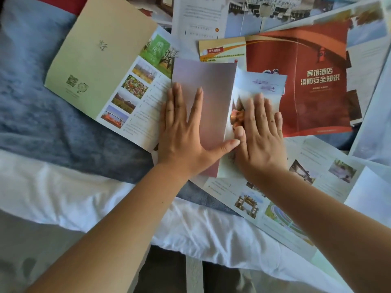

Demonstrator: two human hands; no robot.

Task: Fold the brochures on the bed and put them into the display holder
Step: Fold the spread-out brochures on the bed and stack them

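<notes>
Head view: left hand (182, 132) and right hand (262, 134), fingers straight, press the pink brochure (207, 98), long axis running near-to-far.

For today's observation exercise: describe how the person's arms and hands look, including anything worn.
The left hand and right hand are bare: no gloves, rings or watch show. The left forearm and right forearm are uncovered up to the frame's edge, with no sleeves or bracelets in view.

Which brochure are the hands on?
The mauve brochure in the middle: left hand and right hand press flat on it. The green brochure and red brochure lie open either side.
</notes>
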